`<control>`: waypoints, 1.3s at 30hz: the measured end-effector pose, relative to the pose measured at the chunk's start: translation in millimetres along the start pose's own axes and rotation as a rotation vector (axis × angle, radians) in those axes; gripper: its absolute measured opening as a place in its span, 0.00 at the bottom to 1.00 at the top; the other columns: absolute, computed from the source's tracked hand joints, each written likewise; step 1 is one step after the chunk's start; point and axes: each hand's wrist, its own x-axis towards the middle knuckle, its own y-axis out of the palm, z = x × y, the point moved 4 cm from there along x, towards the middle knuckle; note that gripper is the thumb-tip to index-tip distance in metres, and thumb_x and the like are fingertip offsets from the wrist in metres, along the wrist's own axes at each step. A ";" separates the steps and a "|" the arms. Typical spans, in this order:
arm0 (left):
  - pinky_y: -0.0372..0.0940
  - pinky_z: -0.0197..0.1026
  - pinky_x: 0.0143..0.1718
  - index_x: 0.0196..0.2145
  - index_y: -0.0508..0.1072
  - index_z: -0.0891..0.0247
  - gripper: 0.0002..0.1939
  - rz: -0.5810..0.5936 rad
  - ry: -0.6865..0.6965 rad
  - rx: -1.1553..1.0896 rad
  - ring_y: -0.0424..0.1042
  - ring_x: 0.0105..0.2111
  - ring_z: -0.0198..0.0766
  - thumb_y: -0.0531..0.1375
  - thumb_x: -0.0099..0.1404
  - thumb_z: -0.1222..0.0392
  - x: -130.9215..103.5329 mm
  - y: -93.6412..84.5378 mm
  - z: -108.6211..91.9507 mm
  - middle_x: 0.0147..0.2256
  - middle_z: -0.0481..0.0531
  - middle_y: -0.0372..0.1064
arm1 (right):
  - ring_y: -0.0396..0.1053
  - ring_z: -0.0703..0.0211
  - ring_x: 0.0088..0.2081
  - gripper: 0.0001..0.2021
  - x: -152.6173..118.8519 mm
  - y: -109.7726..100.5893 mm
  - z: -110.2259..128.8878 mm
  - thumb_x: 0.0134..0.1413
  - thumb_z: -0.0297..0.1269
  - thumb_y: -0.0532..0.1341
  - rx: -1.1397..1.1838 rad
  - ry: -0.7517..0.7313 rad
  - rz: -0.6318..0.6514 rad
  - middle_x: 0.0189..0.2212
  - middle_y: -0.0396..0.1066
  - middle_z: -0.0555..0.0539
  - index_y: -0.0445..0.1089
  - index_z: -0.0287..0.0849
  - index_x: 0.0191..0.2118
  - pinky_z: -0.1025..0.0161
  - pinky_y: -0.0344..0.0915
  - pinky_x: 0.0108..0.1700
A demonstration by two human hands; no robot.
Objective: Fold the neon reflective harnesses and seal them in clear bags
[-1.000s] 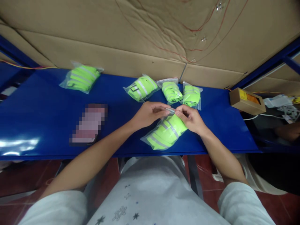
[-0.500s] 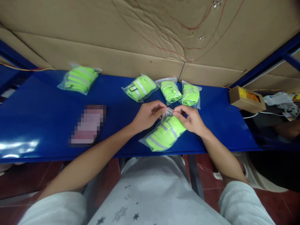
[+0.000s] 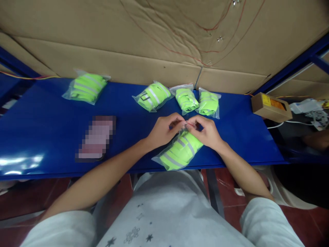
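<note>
A clear zip bag [image 3: 181, 151] with a folded neon-yellow reflective strap garment inside lies near the front edge of the blue table. My left hand [image 3: 167, 127] pinches the bag's top edge between thumb and forefinger. Right beside it, my right hand [image 3: 204, 129] pinches the same edge, the fingertips of both hands almost touching. The pinched strip is mostly hidden by my fingers. Just beyond my hands lie three more filled bags: one with a dark buckle showing [image 3: 154, 97], a middle bag [image 3: 186, 100] and a right-hand bag [image 3: 208, 103].
Another filled bag [image 3: 87, 87] lies at the back left. A pixelated flat object [image 3: 96, 139] rests left of my forearm. At the table's right end sits a small cardboard box [image 3: 271, 107]. A cardboard panel [image 3: 102, 51] with red wires stands behind the blue table [image 3: 51, 130].
My fingertips have drawn together along the bag's top edge, the right hand shifting slightly left. The bag has moved a little toward me. The other bags stay in place.
</note>
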 end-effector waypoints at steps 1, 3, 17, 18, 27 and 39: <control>0.67 0.34 0.37 0.39 0.75 0.62 0.12 -0.004 0.017 0.039 0.74 0.33 0.33 0.59 0.73 0.51 -0.4 0.5 -0.9 0.34 0.48 0.76 | 0.67 0.62 0.31 0.08 -0.5 1.0 -0.1 0.66 0.42 0.62 0.001 -0.004 -0.006 0.30 0.72 0.49 0.73 0.43 0.39 0.63 0.64 0.35; 0.66 0.34 0.37 0.40 0.75 0.62 0.12 -0.009 0.058 0.117 0.74 0.33 0.33 0.58 0.73 0.52 -0.9 1.5 -2.5 0.34 0.49 0.76 | 0.68 0.61 0.31 0.09 -1.3 1.9 -0.4 0.67 0.43 0.62 0.005 -0.008 -0.013 0.30 0.72 0.49 0.74 0.43 0.39 0.63 0.64 0.35; 0.65 0.35 0.36 0.38 0.77 0.62 0.10 -0.104 0.052 -0.046 0.75 0.34 0.34 0.64 0.70 0.52 4.6 -15.5 -9.2 0.35 0.49 0.78 | 0.68 0.62 0.30 0.10 3.2 -9.6 -6.3 0.65 0.45 0.65 0.120 0.031 0.076 0.31 0.75 0.49 0.76 0.43 0.39 0.63 0.65 0.35; 0.65 0.35 0.36 0.38 0.77 0.62 0.10 -0.115 0.055 -0.062 0.75 0.35 0.34 0.64 0.70 0.52 4.5 -16.5 -10.7 0.35 0.49 0.78 | 0.68 0.62 0.30 0.10 2.9 -12.9 -4.8 0.66 0.44 0.64 0.113 0.020 0.060 0.30 0.74 0.49 0.75 0.43 0.37 0.63 0.64 0.34; 0.61 0.35 0.31 0.47 0.75 0.67 0.23 0.180 -0.080 -0.210 0.70 0.31 0.34 0.68 0.63 0.46 3.7 -4.4 -4.1 0.34 0.50 0.74 | 0.69 0.62 0.27 0.09 0.0 -20.7 -9.0 0.61 0.44 0.68 0.178 0.044 -0.026 0.28 0.75 0.50 0.79 0.45 0.39 0.65 0.64 0.29; 0.67 0.45 0.54 0.40 0.77 0.61 0.08 -0.307 0.325 0.810 0.75 0.49 0.43 0.58 0.72 0.59 -3.1 -200.5 -39.1 0.46 0.56 0.77 | 0.75 0.58 0.35 0.07 -1.6 -31.6 -12.2 0.67 0.41 0.64 -0.085 -0.082 -0.206 0.36 0.79 0.48 0.78 0.47 0.43 0.61 0.70 0.39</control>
